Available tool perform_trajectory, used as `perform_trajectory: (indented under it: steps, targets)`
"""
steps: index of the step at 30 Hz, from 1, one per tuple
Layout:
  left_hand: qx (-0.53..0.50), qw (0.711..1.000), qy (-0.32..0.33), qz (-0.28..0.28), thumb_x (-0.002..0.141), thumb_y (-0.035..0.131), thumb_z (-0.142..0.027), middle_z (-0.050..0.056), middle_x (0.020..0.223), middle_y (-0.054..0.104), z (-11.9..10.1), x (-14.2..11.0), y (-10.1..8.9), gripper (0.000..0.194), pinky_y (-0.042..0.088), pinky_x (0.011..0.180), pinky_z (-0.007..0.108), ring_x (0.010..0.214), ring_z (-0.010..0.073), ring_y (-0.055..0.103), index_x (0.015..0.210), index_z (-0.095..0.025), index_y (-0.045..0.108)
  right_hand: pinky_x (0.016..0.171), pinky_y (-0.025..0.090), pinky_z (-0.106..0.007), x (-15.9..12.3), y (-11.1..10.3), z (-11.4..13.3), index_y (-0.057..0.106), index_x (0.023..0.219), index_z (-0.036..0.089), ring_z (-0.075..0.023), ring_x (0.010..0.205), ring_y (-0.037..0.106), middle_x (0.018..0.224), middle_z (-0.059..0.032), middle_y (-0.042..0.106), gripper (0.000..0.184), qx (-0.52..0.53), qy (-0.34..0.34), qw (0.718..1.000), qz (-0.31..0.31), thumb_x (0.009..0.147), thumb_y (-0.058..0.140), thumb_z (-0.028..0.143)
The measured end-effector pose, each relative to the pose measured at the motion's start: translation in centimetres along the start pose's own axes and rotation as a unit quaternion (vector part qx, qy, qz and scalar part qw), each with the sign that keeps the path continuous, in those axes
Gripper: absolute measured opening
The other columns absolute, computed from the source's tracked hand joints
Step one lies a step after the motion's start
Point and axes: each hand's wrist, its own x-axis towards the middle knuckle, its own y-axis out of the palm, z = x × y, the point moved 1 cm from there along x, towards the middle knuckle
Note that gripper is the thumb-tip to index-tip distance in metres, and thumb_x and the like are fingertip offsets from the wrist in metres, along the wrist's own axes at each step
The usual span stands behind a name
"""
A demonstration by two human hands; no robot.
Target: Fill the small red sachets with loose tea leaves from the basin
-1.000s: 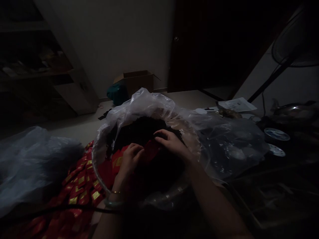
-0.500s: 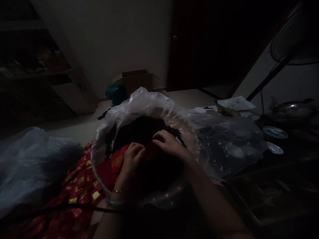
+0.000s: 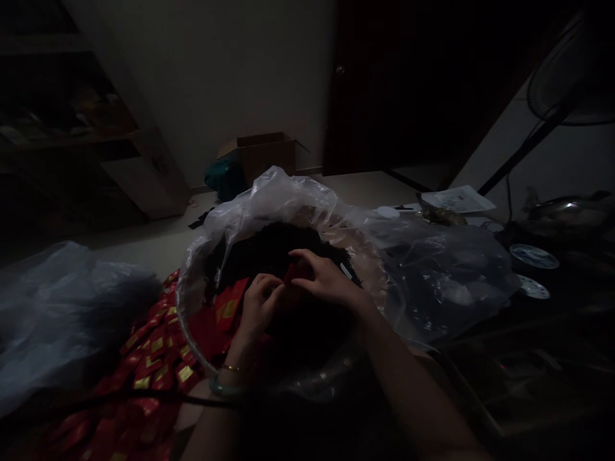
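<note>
My left hand [image 3: 261, 299], with a gold bracelet and a pale bangle at the wrist, has its fingertips pinched together on the near edge of a small dark red packet [image 3: 294, 271]. From the other side my right hand [image 3: 323, 276] grips the same packet between thumb and fingers. Both are over a round basket [image 3: 185, 307] lined with clear plastic. Dark loose leaf-like material [image 3: 259, 246] fills its far part. Inside at the left lie flat red packets [image 3: 229, 307] with gold print. A white strip [image 3: 346, 271] sticks up near my right hand.
Left of the basket is a heap of red-and-gold packets [image 3: 156, 349], beside a large clear plastic bag [image 3: 62, 314]. Plastic sheeting [image 3: 446, 275] spreads to the right, near patterned dishes [image 3: 534, 256]. A cardboard box [image 3: 266, 157] and a fan [image 3: 567, 83] stand farther back.
The dark red packet now shows between my hands. My left hand has moved slightly right toward my right hand, whose thumb and fingers are wider apart around the packet.
</note>
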Motion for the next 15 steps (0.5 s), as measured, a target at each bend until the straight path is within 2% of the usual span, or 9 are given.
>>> perform_trajectory:
  steps: [2, 6, 10, 13, 15]
  targets:
    - [-0.012, 1.000, 0.009, -0.002, 0.078, 0.056, -0.028, 0.005, 0.085, 0.063, -0.08, 0.00, 0.04, 0.013, 0.047, 0.075, 0.029, 0.082, 0.0171, 0.059, 0.074, -0.018, 0.063, 0.087, 0.047, -0.035, -0.09, -0.05, 0.08, 0.052, 0.124, 0.023, -0.0180, 0.096, 0.061, 0.104, -0.0057, 0.063, 0.050, -0.019, -0.005, 1.000, 0.012, 0.076, 0.066, 0.017]
    - [-0.042, 0.999, -0.013, 0.009, 0.079, 0.056, -0.030, 0.006, 0.093, 0.068, -0.09, -0.07, 0.14, 0.015, 0.047, 0.079, 0.030, 0.087, 0.0189, 0.062, 0.078, -0.018, 0.063, 0.091, 0.044, -0.036, -0.08, -0.26, 0.28, 0.054, 0.124, 0.024, -0.0184, 0.098, 0.061, 0.108, -0.0060, 0.065, 0.048, -0.049, -0.027, 0.998, -0.009, 0.078, 0.065, 0.017]
    - [-0.053, 0.998, -0.033, 0.014, 0.078, 0.057, -0.033, 0.006, 0.090, 0.071, -0.20, -0.18, 0.22, 0.017, 0.048, 0.077, 0.031, 0.084, 0.0195, 0.064, 0.076, -0.017, 0.062, 0.097, 0.037, -0.039, -0.01, -0.36, 0.65, 0.046, 0.131, 0.025, -0.0164, 0.091, 0.064, 0.096, -0.0010, 0.071, 0.058, -0.046, -0.042, 0.998, -0.014, 0.078, 0.064, 0.013]
    - [-0.052, 0.998, -0.037, 0.014, 0.079, 0.056, -0.034, 0.006, 0.087, 0.070, -0.27, -0.23, 0.37, 0.018, 0.049, 0.076, 0.030, 0.082, 0.0191, 0.064, 0.075, -0.017, 0.062, 0.102, 0.029, -0.045, -0.07, -0.29, 0.88, 0.050, 0.127, 0.027, -0.0178, 0.096, 0.063, 0.099, -0.0009, 0.072, 0.051, -0.078, -0.051, 0.996, 0.004, 0.079, 0.063, 0.013]
    - [-0.061, 0.997, -0.053, 0.016, 0.077, 0.058, -0.034, 0.006, 0.087, 0.070, -0.18, -0.28, 0.53, 0.018, 0.049, 0.074, 0.030, 0.082, 0.0188, 0.064, 0.080, -0.017, 0.061, 0.100, 0.030, -0.045, -0.13, -0.29, 0.93, 0.054, 0.124, 0.027, -0.0182, 0.096, 0.062, 0.106, -0.0021, 0.070, 0.047, -0.090, -0.048, 0.995, 0.005, 0.079, 0.062, 0.013]
